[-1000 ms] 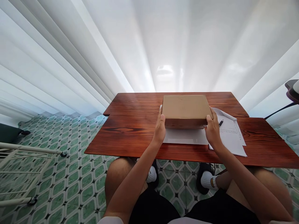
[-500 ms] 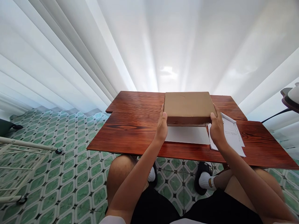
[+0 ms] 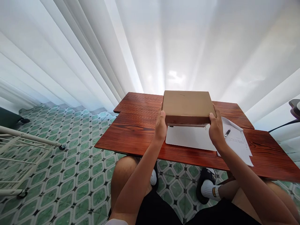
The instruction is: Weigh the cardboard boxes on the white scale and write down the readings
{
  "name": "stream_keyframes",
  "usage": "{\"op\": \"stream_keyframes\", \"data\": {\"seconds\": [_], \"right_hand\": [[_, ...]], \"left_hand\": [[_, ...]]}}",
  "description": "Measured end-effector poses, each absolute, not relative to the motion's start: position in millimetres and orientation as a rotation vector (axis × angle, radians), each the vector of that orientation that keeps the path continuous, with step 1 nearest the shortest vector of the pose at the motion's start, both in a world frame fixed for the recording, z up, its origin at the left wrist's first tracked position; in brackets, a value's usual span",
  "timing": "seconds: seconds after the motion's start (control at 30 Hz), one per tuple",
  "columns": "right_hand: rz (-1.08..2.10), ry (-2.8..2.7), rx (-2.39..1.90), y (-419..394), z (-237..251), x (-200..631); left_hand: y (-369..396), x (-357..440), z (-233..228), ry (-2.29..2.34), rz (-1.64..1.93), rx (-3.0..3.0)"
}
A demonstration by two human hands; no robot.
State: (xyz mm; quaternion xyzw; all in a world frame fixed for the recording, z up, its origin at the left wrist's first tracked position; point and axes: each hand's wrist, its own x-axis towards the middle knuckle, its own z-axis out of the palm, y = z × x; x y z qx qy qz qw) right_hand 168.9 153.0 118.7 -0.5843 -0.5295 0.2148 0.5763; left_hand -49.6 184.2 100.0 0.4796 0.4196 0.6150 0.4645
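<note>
A brown cardboard box (image 3: 187, 104) is held level above the table, its flat lid facing up. My left hand (image 3: 161, 125) grips its left side, thumb on the near corner. On the opposite side my right hand (image 3: 216, 125) is closed on the box in the same way. Beneath the box lies a flat white board-like sheet (image 3: 189, 137), its far part hidden by the box. Beside my right hand, a dark pen (image 3: 227, 133) rests on white papers (image 3: 237, 143) that carry printed or written marks.
The reddish-brown wooden table (image 3: 131, 134) has stepped edges. White curtains (image 3: 150, 47) hang just behind it. To the left, a white wheeled metal rack (image 3: 28, 139) stands on the green tiled floor (image 3: 84, 165). A dark-edged object (image 3: 294, 107) shows at the far right.
The view has turned slightly, shifting the table right and down. Relative to the table, the box has moved left, uncovering more of the white sheet. The pen now shows; both hands keep their hold.
</note>
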Motion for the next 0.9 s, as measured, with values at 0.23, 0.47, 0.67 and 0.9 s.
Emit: {"op": "stream_keyframes", "data": {"seconds": [0.23, 0.47, 0.67, 0.9], "right_hand": [[0.534, -1.268, -1.34, 160, 124, 139], [0.612, -1.288, -1.309, 173, 126, 105], [0.697, -1.309, -1.254, 186, 124, 74], [0.82, -1.302, -1.196, 198, 118, 42]], "left_hand": [[181, -77, 104, 0.993, 1.638, 1.168], [180, -109, 104, 1.08, 1.74, 1.153], [178, -141, 115, 1.135, 1.754, 1.101], [183, -175, 119, 1.14, 1.85, 1.086]]}}
